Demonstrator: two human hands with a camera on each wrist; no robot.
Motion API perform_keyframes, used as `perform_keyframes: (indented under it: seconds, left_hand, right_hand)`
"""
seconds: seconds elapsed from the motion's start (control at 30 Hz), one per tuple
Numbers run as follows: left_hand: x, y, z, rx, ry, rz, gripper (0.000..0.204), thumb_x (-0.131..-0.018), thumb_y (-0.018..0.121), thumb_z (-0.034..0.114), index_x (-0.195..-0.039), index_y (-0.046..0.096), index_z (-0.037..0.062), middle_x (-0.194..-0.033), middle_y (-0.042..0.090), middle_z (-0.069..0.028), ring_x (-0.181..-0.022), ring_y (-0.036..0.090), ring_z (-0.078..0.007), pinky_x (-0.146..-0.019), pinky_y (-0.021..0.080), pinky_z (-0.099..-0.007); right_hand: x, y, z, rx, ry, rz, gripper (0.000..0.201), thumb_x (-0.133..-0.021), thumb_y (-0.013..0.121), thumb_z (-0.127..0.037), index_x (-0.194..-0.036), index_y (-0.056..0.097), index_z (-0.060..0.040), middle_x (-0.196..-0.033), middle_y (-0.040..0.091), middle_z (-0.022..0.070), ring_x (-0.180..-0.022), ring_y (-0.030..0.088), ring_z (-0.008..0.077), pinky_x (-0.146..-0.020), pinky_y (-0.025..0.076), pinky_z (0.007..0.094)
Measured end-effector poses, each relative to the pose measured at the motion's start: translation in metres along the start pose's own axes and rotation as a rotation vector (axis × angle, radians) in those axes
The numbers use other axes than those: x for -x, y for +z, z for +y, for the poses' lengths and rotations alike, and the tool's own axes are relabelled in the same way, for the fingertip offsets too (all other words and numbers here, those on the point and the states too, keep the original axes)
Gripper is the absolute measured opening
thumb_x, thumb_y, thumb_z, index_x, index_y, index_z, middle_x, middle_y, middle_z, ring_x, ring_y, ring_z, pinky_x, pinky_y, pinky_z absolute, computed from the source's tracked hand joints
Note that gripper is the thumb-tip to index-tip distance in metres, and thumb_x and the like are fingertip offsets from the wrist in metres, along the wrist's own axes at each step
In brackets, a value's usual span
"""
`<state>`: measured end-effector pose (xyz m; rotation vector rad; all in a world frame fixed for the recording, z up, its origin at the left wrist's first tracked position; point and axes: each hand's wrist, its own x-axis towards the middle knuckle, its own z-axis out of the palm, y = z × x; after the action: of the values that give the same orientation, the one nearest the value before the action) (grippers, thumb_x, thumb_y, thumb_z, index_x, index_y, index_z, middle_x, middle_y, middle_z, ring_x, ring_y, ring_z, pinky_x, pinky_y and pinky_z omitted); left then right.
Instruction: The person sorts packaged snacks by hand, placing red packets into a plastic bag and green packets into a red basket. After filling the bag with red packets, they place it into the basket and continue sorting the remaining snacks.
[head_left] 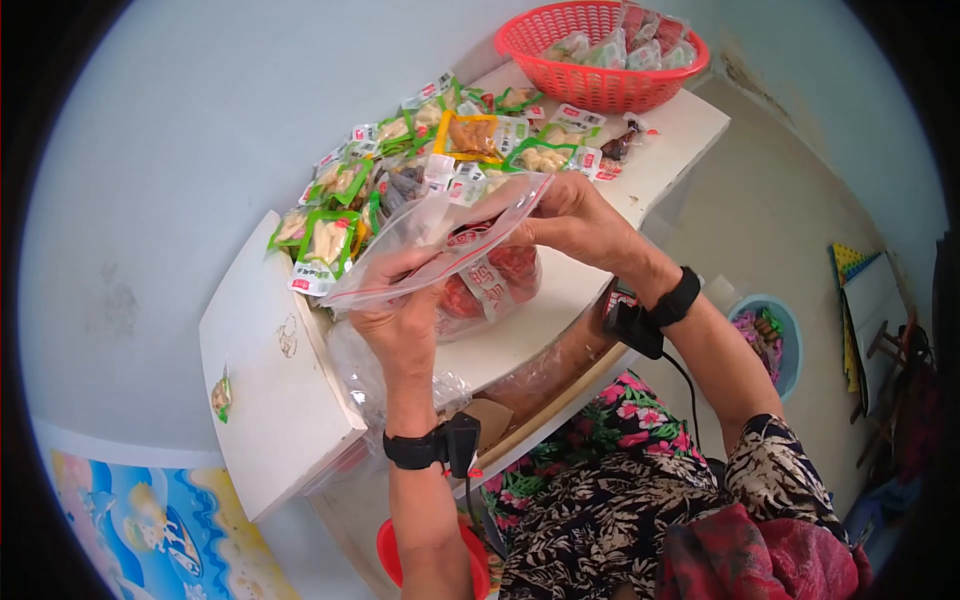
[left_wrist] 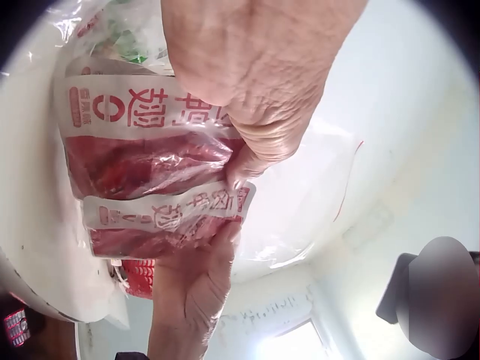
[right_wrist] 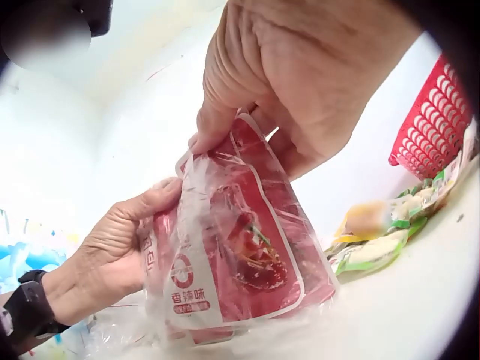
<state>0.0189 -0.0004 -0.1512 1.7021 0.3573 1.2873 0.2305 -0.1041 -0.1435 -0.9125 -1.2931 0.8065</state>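
Note:
A clear zip-lock bag [head_left: 400,235] with a red line along its mouth is stretched between both hands over the table. Red food packets [head_left: 500,283] with white label bands sit inside it. My left hand [head_left: 398,325] grips the near end of the bag's mouth, with its thumb on the plastic. On the other end, my right hand [head_left: 590,228] pinches the rim between thumb and fingers. Up close in the right wrist view, the front packet [right_wrist: 247,247] shows a food picture through the clear plastic. In the left wrist view, two red packets [left_wrist: 150,165] overlap each other.
Green, white and yellow food packets [head_left: 470,138] lie heaped along the wall. Behind them stands a red basket [head_left: 610,88] holding more packets. One small packet [head_left: 221,396] lies at the table's left. A blue basin [head_left: 785,340] and a red bucket [head_left: 392,548] are on the floor.

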Motion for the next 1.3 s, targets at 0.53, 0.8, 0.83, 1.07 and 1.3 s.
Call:
perform_keyframes:
  seconds: [0.53, 0.8, 0.83, 1.07, 1.3]
  left_hand:
    - [-0.017, -0.009, 0.024, 0.070, -0.210, -0.068, 0.018, -0.088, 0.080, -0.002, -0.105, 0.077, -0.0005, -0.093, 0.074, -0.0028, -0.079, 0.065, -0.0079, -0.072, 0.052, -0.0220]
    - [-0.034, -0.011, 0.053, 0.115, -0.126, -0.018, 0.014, -0.094, 0.077, 0.005, -0.106, 0.077, -0.0004, -0.094, 0.077, -0.0093, -0.084, 0.074, -0.0176, -0.080, 0.059, -0.0295]
    - [-0.037, -0.012, 0.055, 0.109, -0.121, -0.015, 0.014, -0.094, 0.077, 0.007, -0.107, 0.077, -0.0001, -0.095, 0.077, -0.0096, -0.086, 0.074, -0.0187, -0.081, 0.059, -0.0306]
    - [-0.048, -0.027, 0.061, 0.124, -0.135, 0.005, 0.016, -0.101, 0.071, 0.015, -0.110, 0.074, 0.0024, -0.099, 0.077, -0.0107, -0.092, 0.074, -0.0215, -0.089, 0.059, -0.0388]
    - [-0.049, -0.029, 0.070, 0.106, -0.155, -0.046, 0.015, -0.102, 0.068, 0.012, -0.112, 0.073, 0.0017, -0.102, 0.077, -0.0104, -0.094, 0.074, -0.0203, -0.094, 0.057, -0.0383]
  right_hand:
    - [-0.019, -0.005, -0.016, 0.074, -0.052, -0.042, 0.023, -0.097, 0.074, -0.014, -0.115, 0.078, -0.0018, -0.108, 0.078, 0.0059, -0.099, 0.068, 0.0100, -0.087, 0.055, 0.0274]
    - [-0.029, -0.009, -0.038, 0.078, -0.075, 0.020, 0.025, -0.099, 0.072, -0.017, -0.117, 0.076, 0.0000, -0.108, 0.078, 0.0086, -0.101, 0.072, 0.0130, -0.093, 0.056, 0.0298]
    - [-0.030, -0.008, -0.047, 0.096, -0.085, 0.034, 0.024, -0.099, 0.072, -0.017, -0.116, 0.076, 0.0001, -0.107, 0.078, 0.0087, -0.100, 0.072, 0.0134, -0.093, 0.057, 0.0299]
    - [-0.034, -0.007, -0.063, 0.031, -0.064, 0.101, 0.018, -0.099, 0.073, -0.017, -0.106, 0.077, -0.0009, -0.101, 0.078, 0.0070, -0.095, 0.072, 0.0124, -0.090, 0.057, 0.0288]
    - [-0.030, -0.001, -0.060, -0.100, -0.096, 0.158, 0.013, -0.100, 0.072, -0.015, -0.105, 0.074, -0.0027, -0.096, 0.075, 0.0033, -0.092, 0.069, 0.0100, -0.087, 0.054, 0.0274]
